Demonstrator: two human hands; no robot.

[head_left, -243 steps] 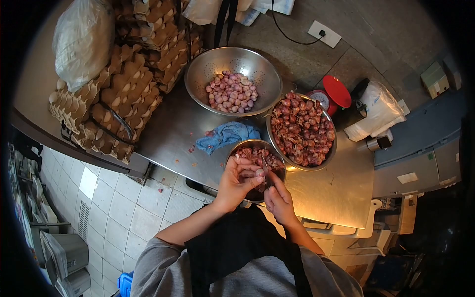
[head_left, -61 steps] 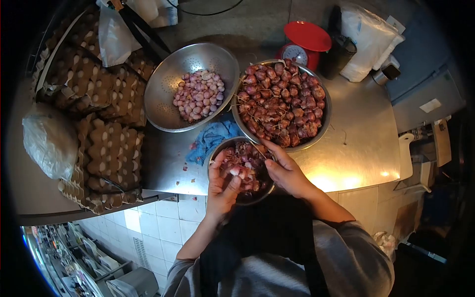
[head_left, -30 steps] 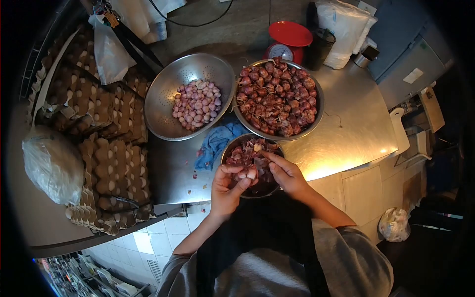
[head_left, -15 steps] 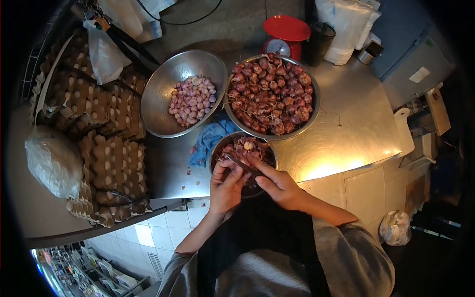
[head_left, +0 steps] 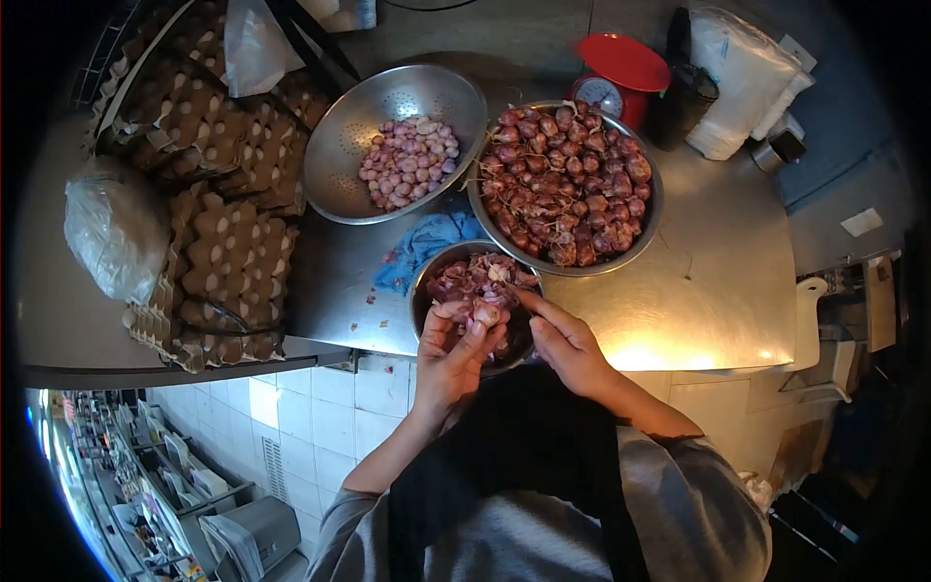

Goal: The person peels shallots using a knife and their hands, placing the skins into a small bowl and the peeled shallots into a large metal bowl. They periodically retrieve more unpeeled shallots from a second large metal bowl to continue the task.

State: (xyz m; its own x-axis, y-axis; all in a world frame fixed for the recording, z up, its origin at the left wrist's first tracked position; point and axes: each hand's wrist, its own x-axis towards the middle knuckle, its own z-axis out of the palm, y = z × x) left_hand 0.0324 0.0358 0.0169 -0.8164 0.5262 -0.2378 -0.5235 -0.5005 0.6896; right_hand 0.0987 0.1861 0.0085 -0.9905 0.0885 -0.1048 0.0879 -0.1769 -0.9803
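Between the fingertips of my left hand (head_left: pixel 449 361) is a pale, partly peeled shallot (head_left: pixel 488 314). My right hand (head_left: pixel 572 351) is closed on a small knife, whose blade hardly shows now. Both hands are over the near side of a small metal bowl (head_left: pixel 418 312) filled with reddish skins (head_left: pixel 461 279). Beyond it on the right, a large metal bowl (head_left: pixel 654 206) is heaped with unpeeled shallots (head_left: pixel 572 184). To the left, a tilted metal colander (head_left: pixel 335 155) contains peeled pinkish shallots (head_left: pixel 409 160).
A crumpled blue cloth (head_left: pixel 427 244) lies beside the small bowl on the steel table (head_left: pixel 718 310). Stacked egg trays (head_left: pixel 233 252) and a filled plastic bag (head_left: pixel 114 233) stand at left. Behind the large bowl are a red scale (head_left: pixel 626 66) and a white plastic package (head_left: pixel 742 82).
The knife has come away from the shallot as my right hand shifted slightly right. My left hand now shows the shallot facing up. The whole view has tilted and shifted.
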